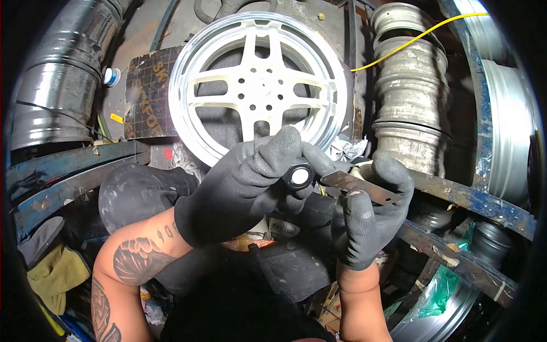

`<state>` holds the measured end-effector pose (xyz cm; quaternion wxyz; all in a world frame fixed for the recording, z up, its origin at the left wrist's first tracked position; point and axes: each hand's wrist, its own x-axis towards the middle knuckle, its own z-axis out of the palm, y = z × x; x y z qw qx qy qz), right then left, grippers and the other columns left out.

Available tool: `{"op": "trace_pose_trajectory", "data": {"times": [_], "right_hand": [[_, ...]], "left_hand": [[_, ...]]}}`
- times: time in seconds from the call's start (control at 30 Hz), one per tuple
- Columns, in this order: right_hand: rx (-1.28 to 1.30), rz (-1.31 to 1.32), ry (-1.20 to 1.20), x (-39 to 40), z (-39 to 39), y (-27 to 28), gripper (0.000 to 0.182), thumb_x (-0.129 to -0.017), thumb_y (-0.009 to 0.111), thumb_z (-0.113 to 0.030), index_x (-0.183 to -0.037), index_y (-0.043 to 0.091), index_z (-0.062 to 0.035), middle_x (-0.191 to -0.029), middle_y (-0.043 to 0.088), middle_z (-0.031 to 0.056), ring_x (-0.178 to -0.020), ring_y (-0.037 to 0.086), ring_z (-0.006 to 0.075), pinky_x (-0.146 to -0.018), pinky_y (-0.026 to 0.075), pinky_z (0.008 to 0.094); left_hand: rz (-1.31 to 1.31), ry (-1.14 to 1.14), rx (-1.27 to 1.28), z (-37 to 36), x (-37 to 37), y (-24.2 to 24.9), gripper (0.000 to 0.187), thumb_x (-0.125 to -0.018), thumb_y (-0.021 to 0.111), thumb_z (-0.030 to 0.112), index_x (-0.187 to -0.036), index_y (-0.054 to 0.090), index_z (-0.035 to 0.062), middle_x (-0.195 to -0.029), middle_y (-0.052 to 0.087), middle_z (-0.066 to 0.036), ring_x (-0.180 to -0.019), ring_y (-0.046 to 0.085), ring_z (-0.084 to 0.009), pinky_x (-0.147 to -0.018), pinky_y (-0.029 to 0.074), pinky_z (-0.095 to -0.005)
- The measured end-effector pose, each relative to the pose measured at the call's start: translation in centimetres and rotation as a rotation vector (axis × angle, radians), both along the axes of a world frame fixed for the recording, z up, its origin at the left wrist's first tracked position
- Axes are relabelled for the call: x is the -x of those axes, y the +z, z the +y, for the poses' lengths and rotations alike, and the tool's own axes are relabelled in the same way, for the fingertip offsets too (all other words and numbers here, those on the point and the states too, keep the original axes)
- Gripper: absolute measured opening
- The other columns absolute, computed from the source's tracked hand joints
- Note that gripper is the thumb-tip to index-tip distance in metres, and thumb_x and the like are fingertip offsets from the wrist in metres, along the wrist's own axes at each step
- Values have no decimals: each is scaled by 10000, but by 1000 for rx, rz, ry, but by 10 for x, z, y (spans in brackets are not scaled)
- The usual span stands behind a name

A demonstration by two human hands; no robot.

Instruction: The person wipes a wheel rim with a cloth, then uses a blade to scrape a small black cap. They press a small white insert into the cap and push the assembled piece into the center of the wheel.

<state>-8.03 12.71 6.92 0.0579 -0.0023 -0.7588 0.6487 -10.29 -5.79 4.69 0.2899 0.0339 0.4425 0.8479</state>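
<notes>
In a dark grey glove, my left hand [245, 176] is closed around a black cylindrical object [298, 176] with a white round end; the rest of it is hidden by the fingers. My right hand [373, 211], gloved too, pinches a thin flat metal plate [362, 187] with small holes, tilted down to the right. The plate's left end is close to the fingers of my left hand. Just beyond both hands lies a white multi-spoke wheel rim [264, 91] with a polished lip, its lower edge partly hidden by my left glove.
A cardboard piece [145, 97] lies left of the rim. Metal drums [57, 85] stand at the far left, stacked rims [407, 97] at the right. A yellow cable [421, 37] runs across them. Blue metal beams [473, 199] flank the space. Yellowish gloves [60, 273] lie lower left.
</notes>
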Motion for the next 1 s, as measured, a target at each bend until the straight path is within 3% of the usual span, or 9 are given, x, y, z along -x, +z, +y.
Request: {"op": "trace_pose_trajectory", "data": {"times": [0.17,0.4,0.6,0.67,1.0], "right_hand": [[-93,164,138,1,13,-10,409,-726,724,17,-1098,553,20,-1039,621,129,-903,624,180,-827,524,317],[-78,122,66,1,4,-2,361,-689,752,28,-1010,597,-23,-982,670,158,-879,654,211,-814,527,331],[-279,350,325,12,3,5,357,-722,724,-17,-1071,667,-65,-963,685,150,-832,661,266,-790,519,356],[-357,292,347,8,0,10,384,-766,691,-60,-1146,671,-113,-1018,680,130,-885,651,271,-828,507,356],[-330,294,331,8,-2,7,389,-763,681,-60,-1151,668,-91,-1035,675,135,-901,648,273,-837,505,358]], "left_hand": [[-215,1,-13,-1,5,11,557,-1041,224,495,-1054,574,61,-715,552,-31,-606,500,-114,-593,431,-257],[-309,55,-160,2,2,8,575,-1045,208,483,-1032,589,53,-785,592,-52,-651,548,-114,-635,470,-257],[73,115,-27,5,-2,-12,565,-1053,196,454,-1032,588,49,-849,605,-49,-693,559,-89,-645,477,-236],[130,103,-14,2,-1,-12,552,-1055,196,446,-1039,582,51,-856,601,-39,-702,556,-79,-645,473,-224],[355,116,181,-1,2,-6,475,-1064,213,392,-1081,551,58,-854,591,-22,-700,542,-58,-637,463,-206]]}}
